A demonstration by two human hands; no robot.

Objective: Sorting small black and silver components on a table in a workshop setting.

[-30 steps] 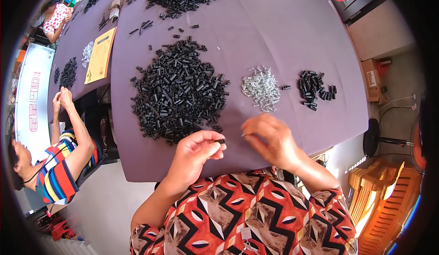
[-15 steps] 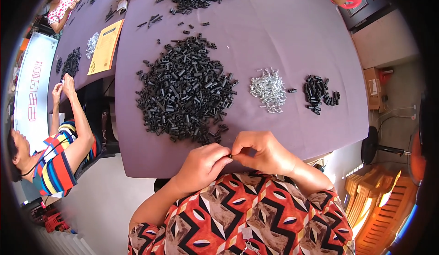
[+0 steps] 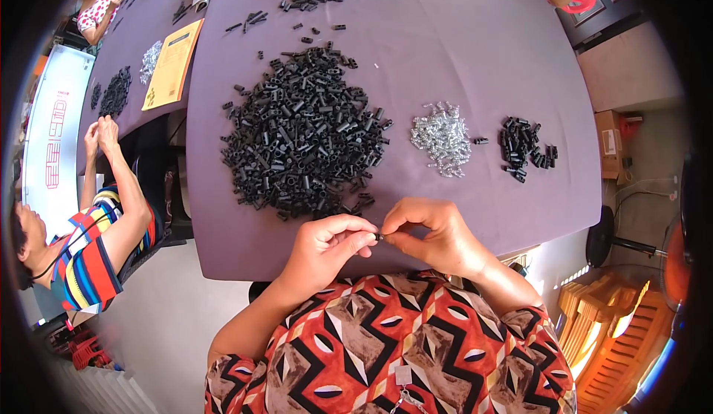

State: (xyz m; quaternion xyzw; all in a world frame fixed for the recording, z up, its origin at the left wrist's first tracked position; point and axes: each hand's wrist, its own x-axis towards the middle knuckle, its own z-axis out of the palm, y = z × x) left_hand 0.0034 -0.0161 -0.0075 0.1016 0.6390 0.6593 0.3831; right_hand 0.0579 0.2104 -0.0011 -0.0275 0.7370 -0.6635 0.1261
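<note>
At the table's near edge my left hand (image 3: 327,249) pinches a small black plastic piece (image 3: 379,236) between thumb and fingers. My right hand (image 3: 434,237) meets it there, thumb and forefinger closed at the piece's other end; whether a tiny second part is between those fingertips is too small to make out. Just beyond my left hand spreads a big heap of short black plastic tubes (image 3: 301,132). Past my right hand lies a pile of small shiny clear or silvery parts (image 3: 440,139). Farther right is a smaller group of black pieces (image 3: 520,145).
A purple cloth covers the table (image 3: 512,206). One black piece (image 3: 480,141) lies between the right-hand piles. A yellow envelope (image 3: 172,65) rests at the left. A co-worker in a striped top (image 3: 93,250) handles something at the left. Orange stools (image 3: 616,340) are stacked at lower right.
Both hands have risen slightly away from my body, still fingertip to fingertip. The black piece shows more between them. The view has shifted a little.
</note>
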